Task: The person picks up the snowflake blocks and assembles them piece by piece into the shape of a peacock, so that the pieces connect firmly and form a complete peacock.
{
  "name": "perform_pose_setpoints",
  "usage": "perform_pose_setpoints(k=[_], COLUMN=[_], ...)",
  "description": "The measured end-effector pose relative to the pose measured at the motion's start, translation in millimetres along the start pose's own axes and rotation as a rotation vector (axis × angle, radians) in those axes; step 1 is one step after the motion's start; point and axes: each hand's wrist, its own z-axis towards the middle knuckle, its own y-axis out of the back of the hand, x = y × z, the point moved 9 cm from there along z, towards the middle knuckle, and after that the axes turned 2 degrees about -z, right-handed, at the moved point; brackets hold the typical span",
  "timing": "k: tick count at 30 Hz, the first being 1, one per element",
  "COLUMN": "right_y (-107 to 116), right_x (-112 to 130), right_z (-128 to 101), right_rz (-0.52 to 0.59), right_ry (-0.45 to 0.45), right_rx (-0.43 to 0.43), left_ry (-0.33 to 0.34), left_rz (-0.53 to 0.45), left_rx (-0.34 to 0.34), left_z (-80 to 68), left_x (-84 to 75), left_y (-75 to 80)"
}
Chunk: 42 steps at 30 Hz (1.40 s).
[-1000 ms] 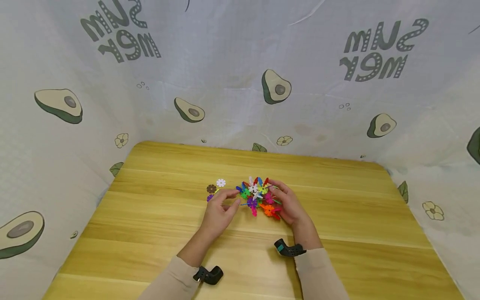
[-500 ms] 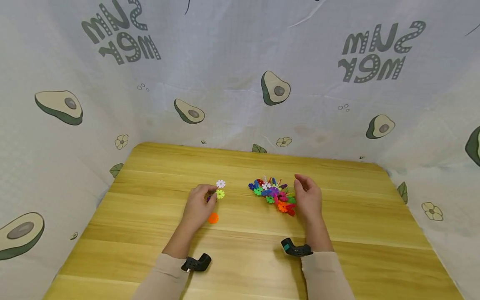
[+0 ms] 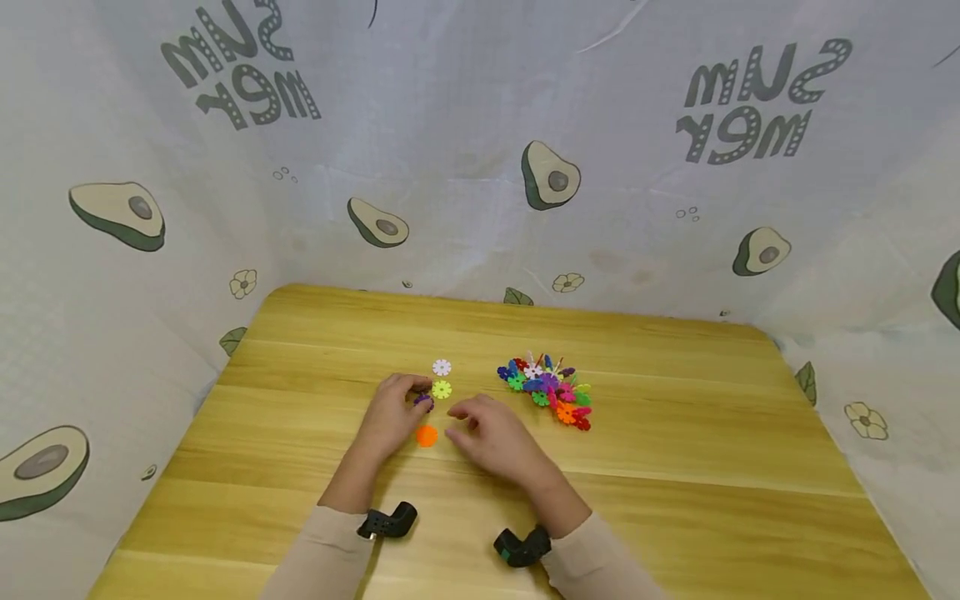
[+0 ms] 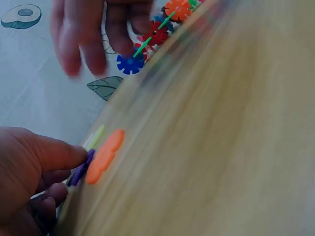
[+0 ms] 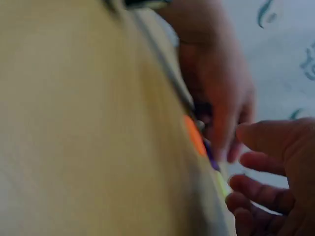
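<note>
A flat purple snowflake disc (image 3: 423,401) lay on the wooden table, under the left hand's fingertips, seen edge-on from the left wrist view. Just in front of it lay a round orange disc (image 3: 427,436), flat and free. Beyond it sat a yellow-green disc (image 3: 441,389) and a white disc (image 3: 442,367), both flat, close together, apart from the hands.

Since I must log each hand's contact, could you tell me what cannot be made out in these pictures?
- Purple plastic snowflake disc: head view, mostly covered by the left hand; grip unclear.
- Right hand: right wrist view is motion-blurred; contact with the flat orange plastic disc undecidable.
- Brown disc: hidden now.
</note>
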Motion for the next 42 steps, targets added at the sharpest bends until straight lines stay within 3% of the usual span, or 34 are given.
perform_pose_setpoints(k=[2,4,7,17,25,29,33,39,42], right_y=[-21.7,-33.4,-37.8,-34.3,-20.6,-18.5,-18.6,-20.7,-20.7], right_x=[6.0,10.0,9.2,-14.2,-39.7,-50.6,-55.9,-54.6,-52.4], right_z=[-1.2,-2.3,-2.1,2.3,4.5,4.3,3.1,3.4,3.6], right_rz=[-0.124,-0.211,-0.220,0.055,0.399,0.534,0.627,0.676,0.680], right_ry=[0.007,0.017,-0.006,-0.153,-0.238,-0.283,-0.310,-0.295,-0.272], right_rx=[0.034,0.011,-0.045,0.006,-0.182,-0.253,-0.287,-0.301,-0.308], left_ry=[0.022,0.036,0.040,0.047,0.080,0.113,0.151,0.286,0.337], left_rz=[0.025,0.059,0.106,0.063,0.132,0.111,-0.056,-0.586,-0.731], left_rx=[0.010,0.019,0.032,0.053,0.081,0.097,0.065,-0.002,-0.014], left_z=[-0.4,0.1,1.1,2.3,-1.0,-1.8,-1.3,0.1,0.8], left_x=[1.3,1.7,0.3,-2.0,-1.3,-2.1,-0.7,10.2,12.7], left_y=[2.8,4.9,6.5,4.8,4.1,4.2,2.9,-7.5,-12.1])
